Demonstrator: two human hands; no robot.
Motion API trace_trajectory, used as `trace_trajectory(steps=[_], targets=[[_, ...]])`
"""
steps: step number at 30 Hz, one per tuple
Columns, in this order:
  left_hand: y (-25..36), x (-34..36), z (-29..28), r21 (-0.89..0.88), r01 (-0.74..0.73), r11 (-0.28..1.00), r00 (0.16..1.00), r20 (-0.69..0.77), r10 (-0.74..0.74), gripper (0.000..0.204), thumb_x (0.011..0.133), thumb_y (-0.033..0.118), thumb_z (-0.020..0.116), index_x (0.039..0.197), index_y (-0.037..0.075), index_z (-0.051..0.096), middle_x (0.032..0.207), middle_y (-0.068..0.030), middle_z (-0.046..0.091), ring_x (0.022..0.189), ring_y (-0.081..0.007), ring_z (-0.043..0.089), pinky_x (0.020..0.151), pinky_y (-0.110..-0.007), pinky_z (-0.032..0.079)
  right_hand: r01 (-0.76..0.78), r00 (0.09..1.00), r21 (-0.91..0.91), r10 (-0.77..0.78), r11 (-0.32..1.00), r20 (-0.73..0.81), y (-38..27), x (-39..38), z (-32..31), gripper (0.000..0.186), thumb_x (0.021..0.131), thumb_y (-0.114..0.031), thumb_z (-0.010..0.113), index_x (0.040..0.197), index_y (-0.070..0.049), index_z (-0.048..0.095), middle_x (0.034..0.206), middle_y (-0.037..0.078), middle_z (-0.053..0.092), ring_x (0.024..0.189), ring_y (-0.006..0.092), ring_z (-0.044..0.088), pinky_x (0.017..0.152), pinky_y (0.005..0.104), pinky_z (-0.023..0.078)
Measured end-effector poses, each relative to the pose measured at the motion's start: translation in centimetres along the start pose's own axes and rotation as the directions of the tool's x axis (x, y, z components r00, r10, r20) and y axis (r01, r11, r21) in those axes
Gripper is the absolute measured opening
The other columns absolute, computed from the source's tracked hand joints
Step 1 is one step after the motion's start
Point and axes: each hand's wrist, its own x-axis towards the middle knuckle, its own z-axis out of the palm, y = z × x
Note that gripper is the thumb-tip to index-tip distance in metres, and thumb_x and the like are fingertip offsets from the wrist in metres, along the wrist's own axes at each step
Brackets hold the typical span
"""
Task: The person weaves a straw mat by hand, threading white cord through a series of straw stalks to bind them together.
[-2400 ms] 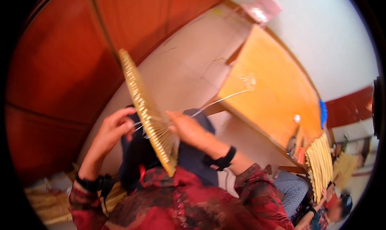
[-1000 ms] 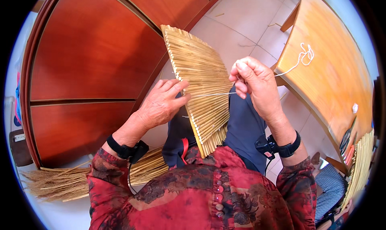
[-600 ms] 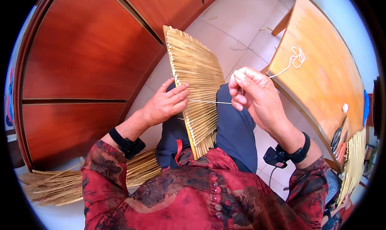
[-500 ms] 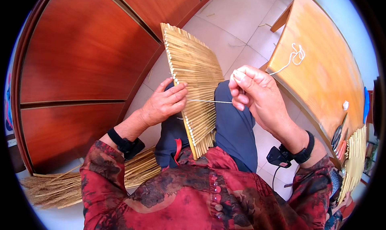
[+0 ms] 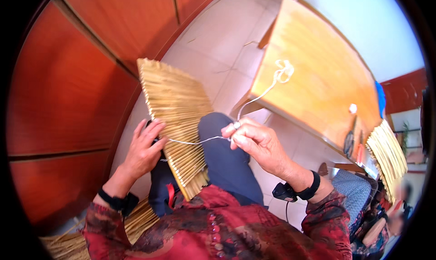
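Note:
A stiff mat of straw-coloured plant stalks [image 5: 175, 96], laid side by side, stands tilted across my lap, leaning on my legs. My left hand [image 5: 143, 148] holds its left edge, fingertips on the stalk ends. White string [image 5: 193, 143] runs from that edge over the mat's face, sagging a little, to my right hand [image 5: 261, 144]. The right thumb and fingers are pinched on the string, in front of my right knee. From there the string rises to a loose tangle on the wooden table [image 5: 313, 83]. Whatever lies behind the mat is hidden.
Red-brown wooden cabinets [image 5: 50, 110] line the left. Loose stalks [image 5: 136, 223] lie at lower left. On the table's right part are dark-handled scissors [image 5: 349, 139] and a small white lump [image 5: 353, 108]. At far right a person sits by another stalk mat [image 5: 388, 153].
The view has turned, so the mat and my hands sit further left. The string between mat and right hand has gone from taut to slightly slack. My right hand has turned, fingers pointing left.

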Motion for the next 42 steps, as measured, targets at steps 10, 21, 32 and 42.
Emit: trace_trajectory(steps=[10, 21, 32, 42], targets=[[5.4, 4.0, -1.1, -0.243, 0.302, 0.922, 0.911, -0.213, -0.354, 0.038, 0.070, -0.001, 0.058, 0.107, 0.003, 0.055, 0.114, -0.0146, 0.051, 0.111, -0.0342, 0.047, 0.094, -0.041, 0.037, -0.567, 0.810, -0.137, 0.580, 0.812, 0.085, -5.4, -8.3, -11.2, 0.018, 0.085, -0.014, 0.054, 0.075, -0.001, 0.061, 0.064, 0.002, 0.054, 0.061, 0.0087, 0.049, 0.056, 0.0229, 0.040], [7.6, 6.5, -2.1, -0.962, 0.227, 0.153, 0.862, 0.125, -0.491, 0.017, 0.091, 0.011, 0.047, 0.090, 0.002, 0.061, 0.062, 0.0021, 0.049, 0.050, -0.0054, 0.042, 0.044, -0.021, 0.034, -0.349, 0.859, -0.072, 0.288, 0.934, -0.424, -7.7, -16.2, -16.2, 0.013, 0.072, -0.013, 0.064, 0.068, -0.001, 0.060, 0.061, 0.000, 0.047, 0.055, 0.0053, 0.039, 0.049, 0.0194, 0.028], [-1.0, 3.1, -4.2, -0.929, -0.358, -0.099, 0.540, -0.119, -0.833, 0.024, 0.095, 0.019, 0.044, 0.108, 0.001, 0.051, 0.062, 0.0029, 0.033, 0.053, -0.0070, 0.031, 0.047, -0.022, 0.031, -0.276, 0.830, 0.065, 0.271, 0.959, -0.488, -6.7, -20.7, -16.2, 0.015, 0.075, -0.013, 0.061, 0.069, 0.000, 0.056, 0.063, 0.001, 0.046, 0.052, 0.0060, 0.040, 0.046, 0.0184, 0.030], [-7.0, -0.3, -2.6, -0.909, -0.391, -0.144, 0.521, -0.090, -0.849, 0.026, 0.093, 0.019, 0.047, 0.111, 0.000, 0.050, 0.064, 0.0027, 0.035, 0.054, -0.0075, 0.032, 0.050, -0.022, 0.032, -0.426, 0.673, 0.212, 0.465, 0.880, -0.576, -3.8, -27.2, -17.4, 0.018, 0.079, -0.017, 0.064, 0.076, -0.001, 0.058, 0.063, -0.001, 0.050, 0.052, 0.0056, 0.042, 0.048, 0.0174, 0.033]])
